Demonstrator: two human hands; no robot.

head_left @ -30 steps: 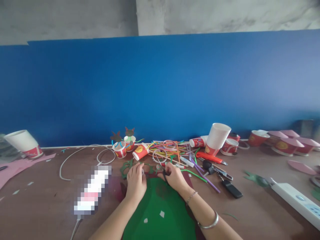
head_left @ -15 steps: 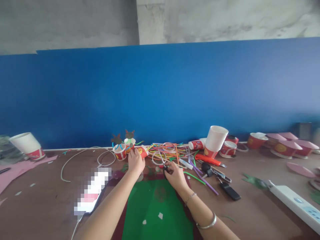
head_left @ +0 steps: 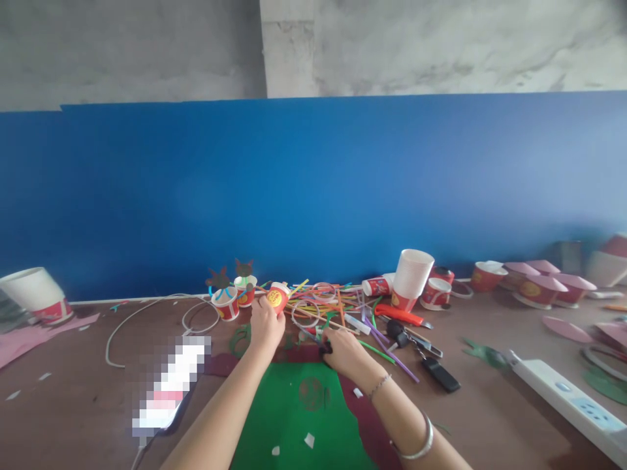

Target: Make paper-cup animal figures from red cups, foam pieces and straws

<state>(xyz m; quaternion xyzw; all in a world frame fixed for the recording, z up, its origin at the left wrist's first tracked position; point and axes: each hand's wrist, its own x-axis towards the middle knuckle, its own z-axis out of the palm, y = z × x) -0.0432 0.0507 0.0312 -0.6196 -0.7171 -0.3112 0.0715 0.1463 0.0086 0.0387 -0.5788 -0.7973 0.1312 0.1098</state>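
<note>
My left hand (head_left: 267,326) is closed around a red paper cup (head_left: 277,297) with a yellow mark, held tilted over the far part of the table. In my right hand (head_left: 345,351) are dark-handled scissors (head_left: 324,347), pointing left and lying low near the table. Their blades are hard to make out against the clutter. Just left of the cup stand two decorated paper cups (head_left: 226,304) topped with dark, eared paper shapes. Behind my hands lies a heap of coloured sticks (head_left: 323,299). Below them is a green paper sheet (head_left: 294,398) with small white scraps on it.
A phone (head_left: 171,385) lies at left with a white cable. To the right are a tall stack of white cups (head_left: 413,274), an orange cutter (head_left: 399,314), keys (head_left: 438,372) and a white power strip (head_left: 573,405). Pink-topped cups (head_left: 541,287) stand further right, before a blue wall panel (head_left: 313,189).
The cup in my left hand has been turned more upright. My right hand has lowered the scissors, whose blades pointed upward before. The whole view has shifted slightly.
</note>
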